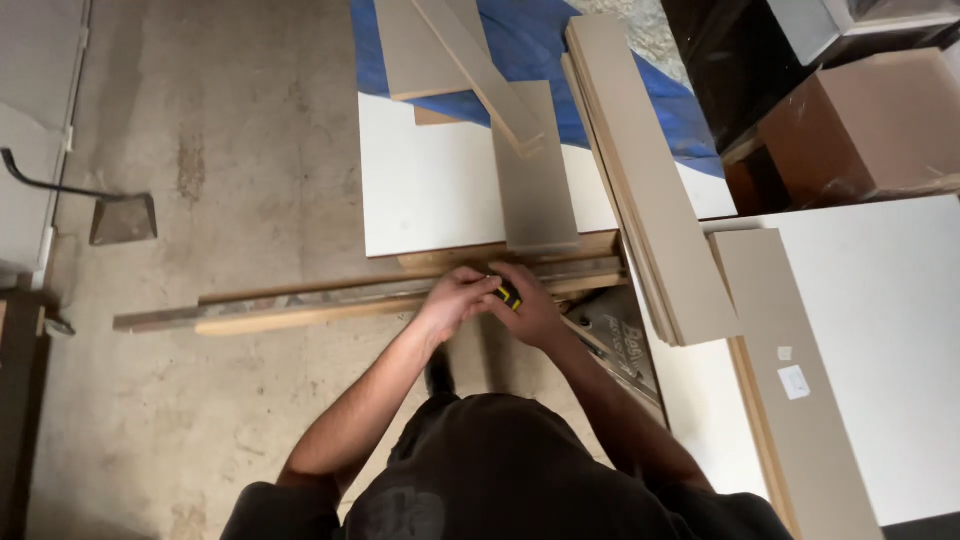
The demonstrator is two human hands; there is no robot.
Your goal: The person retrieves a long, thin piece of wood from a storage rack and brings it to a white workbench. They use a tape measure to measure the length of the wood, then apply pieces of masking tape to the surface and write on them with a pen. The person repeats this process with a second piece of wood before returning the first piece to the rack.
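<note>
Gripping one small yellow-black tool (508, 294), left hand (455, 300) and right hand (530, 308) close together at the long wooden strips' (300, 312) right end — slippage risks pinched fingers.

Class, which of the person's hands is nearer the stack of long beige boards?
Right. The right hand lies just left of the stack of long beige boards; the left hand is farther left.

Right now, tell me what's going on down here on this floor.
A person in a dark shirt bends over long wooden strips lying on the concrete floor. Both hands meet at the edge of a white panel: the left hand and right hand close together around a small yellow and black tool; what kind it is I cannot tell. A grey board lies on the white panel just beyond the hands, and more grey boards are stacked to the right over a blue tarp.
</note>
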